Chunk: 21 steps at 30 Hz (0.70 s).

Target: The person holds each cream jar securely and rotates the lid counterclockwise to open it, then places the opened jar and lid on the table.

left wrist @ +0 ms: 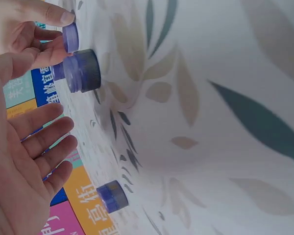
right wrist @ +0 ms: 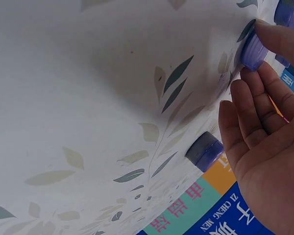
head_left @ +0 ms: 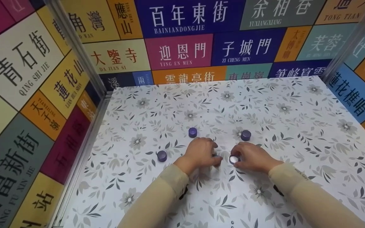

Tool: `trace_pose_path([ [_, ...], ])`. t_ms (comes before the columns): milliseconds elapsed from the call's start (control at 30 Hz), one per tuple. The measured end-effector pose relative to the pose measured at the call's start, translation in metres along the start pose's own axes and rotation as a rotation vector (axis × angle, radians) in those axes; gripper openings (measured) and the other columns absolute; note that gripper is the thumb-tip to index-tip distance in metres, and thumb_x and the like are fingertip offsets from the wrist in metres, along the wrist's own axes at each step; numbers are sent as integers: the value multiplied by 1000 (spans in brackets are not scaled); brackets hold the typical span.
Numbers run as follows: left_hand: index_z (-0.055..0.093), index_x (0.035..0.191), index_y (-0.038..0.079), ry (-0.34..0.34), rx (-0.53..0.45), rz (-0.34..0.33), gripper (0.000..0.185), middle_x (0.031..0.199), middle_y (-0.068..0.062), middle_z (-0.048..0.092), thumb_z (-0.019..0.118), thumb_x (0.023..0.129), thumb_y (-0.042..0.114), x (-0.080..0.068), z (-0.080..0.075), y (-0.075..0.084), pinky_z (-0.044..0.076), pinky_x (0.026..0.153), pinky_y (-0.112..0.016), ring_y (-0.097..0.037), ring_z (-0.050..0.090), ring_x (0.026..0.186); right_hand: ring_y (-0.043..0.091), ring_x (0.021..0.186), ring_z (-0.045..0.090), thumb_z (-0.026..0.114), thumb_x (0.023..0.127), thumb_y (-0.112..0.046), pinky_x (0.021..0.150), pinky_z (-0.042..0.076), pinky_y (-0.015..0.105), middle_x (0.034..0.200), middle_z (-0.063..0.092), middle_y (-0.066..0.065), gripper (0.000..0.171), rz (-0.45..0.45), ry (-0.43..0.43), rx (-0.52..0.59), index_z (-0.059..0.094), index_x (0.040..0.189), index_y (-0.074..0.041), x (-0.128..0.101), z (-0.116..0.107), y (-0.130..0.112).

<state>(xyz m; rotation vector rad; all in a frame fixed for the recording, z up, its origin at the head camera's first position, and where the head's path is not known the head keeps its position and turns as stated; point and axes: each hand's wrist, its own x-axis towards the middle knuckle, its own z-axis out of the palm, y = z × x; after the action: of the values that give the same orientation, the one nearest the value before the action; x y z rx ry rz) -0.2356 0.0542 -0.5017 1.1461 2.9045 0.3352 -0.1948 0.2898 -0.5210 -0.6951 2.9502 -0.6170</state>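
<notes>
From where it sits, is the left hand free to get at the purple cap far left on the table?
Probably yes. The left hand lies just right of that cap, with only bare tablecloth between them and nothing covering it.

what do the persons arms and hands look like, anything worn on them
Both arms wear long, close-fitting sleeves of pale beige cloth, the left sleeve and the right sleeve, each ending at the wrist. A small dark marking sits on the right sleeve near its cuff, too small to read. The left hand and the right hand are bare: no gloves, rings or watch show in any view.
</notes>
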Motion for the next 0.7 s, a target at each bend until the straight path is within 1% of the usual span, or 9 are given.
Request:
trace_pose_path([
  [100,75,114,15,11,-5,-4,42,106,0,70,65,87,45,6,-3,1,46,91,-35,-21,65,98,16,84,58,84,69,-20,80,48,42,90,62,-3,32,4,1,-4,71,98,-13,-1,0,0],
  [233,75,113,15,27,7,-4,36,104,0,71,64,88,38,15,-5,0,48,88,-35,-22,66,96,16,84,58,84,70,-21,80,49,41,91,63,-3,33,3,0,-5,71,99,-13,-1,0,1],
  [400,75,111,15,40,41,9,34,102,-1,71,64,88,38,27,-8,3,49,85,-38,-25,67,92,15,79,58,82,70,-19,75,49,40,89,63,-3,31,-10,12,-9,71,98,-14,-2,-1,2],
  [533,75,112,16,15,56,0,35,103,-1,71,64,89,39,41,-9,9,47,87,-38,-26,67,94,15,78,58,82,69,-19,74,49,39,89,64,-3,30,-34,31,-5,72,97,-14,-2,0,2],
  [700,74,114,17,-32,70,-19,36,105,-1,70,63,90,40,63,-9,15,45,90,-37,-24,65,97,15,79,58,82,68,-20,73,49,39,89,64,-3,31,-44,41,5,72,97,-14,-3,0,2],
])
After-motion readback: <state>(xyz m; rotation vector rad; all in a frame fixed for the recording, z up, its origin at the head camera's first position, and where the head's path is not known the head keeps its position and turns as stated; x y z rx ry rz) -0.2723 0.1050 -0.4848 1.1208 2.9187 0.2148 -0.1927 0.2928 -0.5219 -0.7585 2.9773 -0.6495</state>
